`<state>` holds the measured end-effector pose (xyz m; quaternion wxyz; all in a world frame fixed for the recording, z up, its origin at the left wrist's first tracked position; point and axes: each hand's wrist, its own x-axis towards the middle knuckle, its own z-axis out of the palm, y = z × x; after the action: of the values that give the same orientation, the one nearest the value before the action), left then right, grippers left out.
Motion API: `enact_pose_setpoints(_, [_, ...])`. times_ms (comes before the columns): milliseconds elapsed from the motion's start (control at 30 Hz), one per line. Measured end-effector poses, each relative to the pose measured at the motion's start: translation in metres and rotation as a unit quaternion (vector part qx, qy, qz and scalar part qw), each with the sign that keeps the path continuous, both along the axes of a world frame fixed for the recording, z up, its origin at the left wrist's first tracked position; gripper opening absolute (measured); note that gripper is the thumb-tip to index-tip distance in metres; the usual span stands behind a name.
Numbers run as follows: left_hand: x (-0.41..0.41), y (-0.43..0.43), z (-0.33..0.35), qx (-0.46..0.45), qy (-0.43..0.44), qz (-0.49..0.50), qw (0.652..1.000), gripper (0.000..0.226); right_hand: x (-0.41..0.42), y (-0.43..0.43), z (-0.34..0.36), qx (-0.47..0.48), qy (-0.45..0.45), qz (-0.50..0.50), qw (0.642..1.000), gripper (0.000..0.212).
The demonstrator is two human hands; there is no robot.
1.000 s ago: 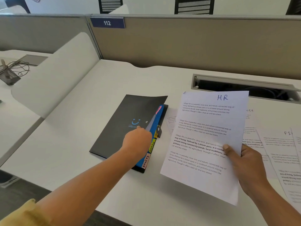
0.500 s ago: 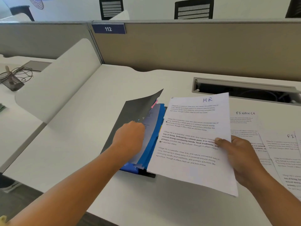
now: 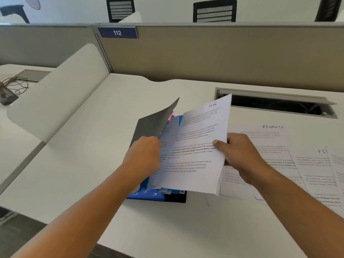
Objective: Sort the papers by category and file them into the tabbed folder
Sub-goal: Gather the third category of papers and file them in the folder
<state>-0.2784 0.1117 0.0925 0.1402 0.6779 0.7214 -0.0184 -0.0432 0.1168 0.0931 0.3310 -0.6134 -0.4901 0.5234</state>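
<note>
here the hr sheet (image 3: 197, 146) hung tilted over the open tabbed folder (image 3: 158, 195) on the desk (image 3: 78, 164), its long axis running away from the person – pinched at its right edge by the right hand (image 3: 240, 155). the left hand (image 3: 145, 155), nearer the folder, gripped the dark cover (image 3: 154, 123) and front leaves, holding a gap open just left of the sheet. finance papers (image 3: 275, 146) lay flat beyond, to the right.

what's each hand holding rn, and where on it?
Right hand pinches the HR sheet at its right edge, mid-height. Left hand lifts the folder's black cover near its open edge.
</note>
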Motion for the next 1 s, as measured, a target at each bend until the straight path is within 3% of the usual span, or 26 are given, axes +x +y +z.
enact_pose_setpoints(267, [-0.001, -0.001, 0.001, 0.014, -0.013, 0.013, 1.0, 0.03, -0.028, 0.002, 0.002, 0.017, -0.062, 0.099, 0.993, 0.018])
enact_pose_setpoints(567, [0.008, -0.007, 0.003, 0.021, -0.016, 0.008, 1.0, 0.028, -0.042, 0.014, -0.008, 0.015, -0.063, 0.083, 0.994, 0.017])
enact_pose_setpoints(767, [0.015, -0.007, 0.005, 0.021, -0.019, 0.012, 1.0, 0.026, -0.053, 0.013, -0.028, 0.092, -0.078, -0.026, 0.992, 0.066])
enact_pose_setpoints(900, [0.014, -0.007, 0.006, 0.026, -0.014, 0.01, 1.0, 0.017, -0.051, 0.007, -0.029, 0.134, -0.093, -0.008, 0.986, 0.054])
enact_pose_setpoints(1000, [0.015, -0.007, 0.008, 0.028, -0.008, 0.005, 1.0, 0.015, -0.052, 0.009, -0.029, 0.129, -0.11, 0.028, 0.985, 0.059])
